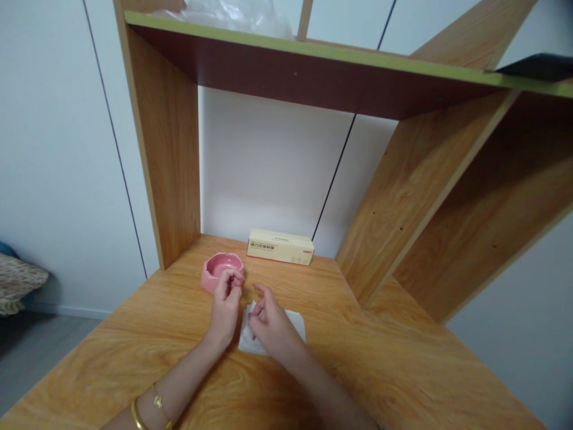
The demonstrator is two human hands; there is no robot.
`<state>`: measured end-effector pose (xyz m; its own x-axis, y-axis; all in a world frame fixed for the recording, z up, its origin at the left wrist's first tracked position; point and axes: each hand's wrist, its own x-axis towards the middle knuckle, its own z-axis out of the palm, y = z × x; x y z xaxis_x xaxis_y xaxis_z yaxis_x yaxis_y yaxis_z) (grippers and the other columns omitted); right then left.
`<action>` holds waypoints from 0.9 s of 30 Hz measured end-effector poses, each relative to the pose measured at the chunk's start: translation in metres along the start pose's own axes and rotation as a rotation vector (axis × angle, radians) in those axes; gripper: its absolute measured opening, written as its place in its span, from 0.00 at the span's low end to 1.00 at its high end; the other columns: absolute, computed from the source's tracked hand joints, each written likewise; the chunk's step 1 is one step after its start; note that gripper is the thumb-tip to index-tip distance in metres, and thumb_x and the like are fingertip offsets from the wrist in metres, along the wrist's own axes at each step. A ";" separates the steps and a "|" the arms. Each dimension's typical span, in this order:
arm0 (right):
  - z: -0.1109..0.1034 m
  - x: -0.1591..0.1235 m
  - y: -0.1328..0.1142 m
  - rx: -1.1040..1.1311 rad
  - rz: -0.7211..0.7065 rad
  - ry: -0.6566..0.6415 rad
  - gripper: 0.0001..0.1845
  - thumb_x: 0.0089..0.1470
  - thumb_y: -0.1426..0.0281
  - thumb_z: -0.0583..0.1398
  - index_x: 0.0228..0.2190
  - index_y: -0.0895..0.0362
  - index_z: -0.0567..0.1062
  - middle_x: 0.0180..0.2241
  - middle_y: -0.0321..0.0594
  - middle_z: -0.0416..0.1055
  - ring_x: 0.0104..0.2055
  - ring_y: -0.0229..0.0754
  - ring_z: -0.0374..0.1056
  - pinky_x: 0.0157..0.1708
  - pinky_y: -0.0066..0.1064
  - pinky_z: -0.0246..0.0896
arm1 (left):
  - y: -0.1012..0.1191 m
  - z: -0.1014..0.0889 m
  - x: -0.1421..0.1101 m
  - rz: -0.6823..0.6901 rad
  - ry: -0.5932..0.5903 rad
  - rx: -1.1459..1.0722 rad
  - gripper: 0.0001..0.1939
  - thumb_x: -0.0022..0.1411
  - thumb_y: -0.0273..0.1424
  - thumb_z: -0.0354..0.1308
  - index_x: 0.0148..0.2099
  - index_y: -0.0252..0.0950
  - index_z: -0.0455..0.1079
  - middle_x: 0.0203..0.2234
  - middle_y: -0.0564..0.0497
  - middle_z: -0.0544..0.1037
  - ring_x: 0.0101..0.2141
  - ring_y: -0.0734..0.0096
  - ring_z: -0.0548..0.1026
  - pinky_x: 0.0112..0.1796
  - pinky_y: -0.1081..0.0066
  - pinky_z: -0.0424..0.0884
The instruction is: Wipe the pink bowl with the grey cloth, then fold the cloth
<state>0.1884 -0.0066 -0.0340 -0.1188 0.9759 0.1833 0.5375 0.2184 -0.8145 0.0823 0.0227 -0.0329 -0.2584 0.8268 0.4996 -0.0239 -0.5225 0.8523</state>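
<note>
A pink many-sided ashtray [210, 282] with notches in its rim stands on the wooden desk. My left hand [226, 307] is at its right front edge, the fingers curled together in a pinch. Whatever is between those fingertips is too small to tell. My right hand [272, 325] hovers over a white tissue-like sheet or flat packet [296, 322]. Its index finger sticks out to the left, while the thumb and other fingers are bent in close together. The hand hides the middle of the white sheet, and anything in its grip cannot be made out.
Behind the hands, a cream cling film box [281, 246] lies against the back wall. Wooden side panels [172, 161] flank the desk [179, 328], and a shelf [295, 71] spans above. On that shelf are a clear plastic bag [242, 17] and a dark flat object [541, 67].
</note>
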 end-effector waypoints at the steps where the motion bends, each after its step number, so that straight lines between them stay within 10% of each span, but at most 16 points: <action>1: -0.010 0.001 0.000 -0.010 -0.003 0.038 0.26 0.43 0.78 0.51 0.48 0.58 0.59 0.27 0.33 0.61 0.26 0.35 0.59 0.26 0.25 0.54 | 0.002 -0.001 0.000 0.022 -0.027 0.031 0.03 0.49 0.26 0.46 0.26 0.37 0.59 0.22 0.55 0.63 0.26 0.72 0.63 0.29 0.75 0.61; 5: -0.062 0.002 0.008 -0.222 0.052 0.100 0.20 0.44 0.79 0.51 0.42 0.57 0.65 0.21 0.29 0.58 0.24 0.35 0.57 0.26 0.26 0.51 | 0.007 -0.002 -0.006 0.145 -0.283 0.282 0.08 0.48 0.24 0.43 0.20 0.37 0.55 0.16 0.54 0.63 0.22 0.72 0.64 0.26 0.75 0.59; 10: -0.094 -0.011 0.036 -0.230 0.319 -0.161 0.24 0.46 0.70 0.58 0.46 0.61 0.61 0.17 0.25 0.57 0.18 0.32 0.55 0.18 0.24 0.47 | 0.008 0.005 -0.016 0.229 -0.778 0.928 0.11 0.49 0.23 0.45 0.19 0.35 0.62 0.17 0.48 0.71 0.22 0.69 0.68 0.25 0.72 0.59; 14: -0.082 -0.014 0.049 -0.019 0.380 -0.275 0.25 0.42 0.73 0.60 0.44 0.60 0.60 0.16 0.22 0.56 0.15 0.29 0.53 0.14 0.22 0.45 | 0.019 0.010 -0.018 0.228 -0.915 1.140 0.11 0.52 0.25 0.47 0.22 0.34 0.68 0.21 0.45 0.75 0.24 0.65 0.71 0.24 0.71 0.59; 21: -0.037 0.009 0.039 0.173 0.374 -0.183 0.22 0.40 0.80 0.58 0.39 0.57 0.58 0.14 0.18 0.53 0.10 0.27 0.52 0.09 0.19 0.44 | 0.040 0.020 -0.054 0.767 -1.277 0.890 0.07 0.47 0.29 0.58 0.20 0.35 0.66 0.15 0.55 0.71 0.18 0.73 0.65 0.21 0.73 0.56; 27: 0.003 0.023 0.007 0.272 0.381 -0.232 0.30 0.43 0.82 0.55 0.48 0.59 0.50 0.15 0.18 0.56 0.09 0.27 0.52 0.08 0.17 0.48 | 0.023 0.023 -0.076 1.027 -1.277 0.725 0.13 0.55 0.27 0.56 0.19 0.35 0.62 0.13 0.59 0.67 0.15 0.79 0.57 0.18 0.74 0.53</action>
<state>0.1873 0.0172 -0.0371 -0.1554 0.9542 -0.2558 0.3457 -0.1901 -0.9189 0.1233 -0.0477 -0.0482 0.9448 0.0784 0.3182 0.1256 -0.9835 -0.1303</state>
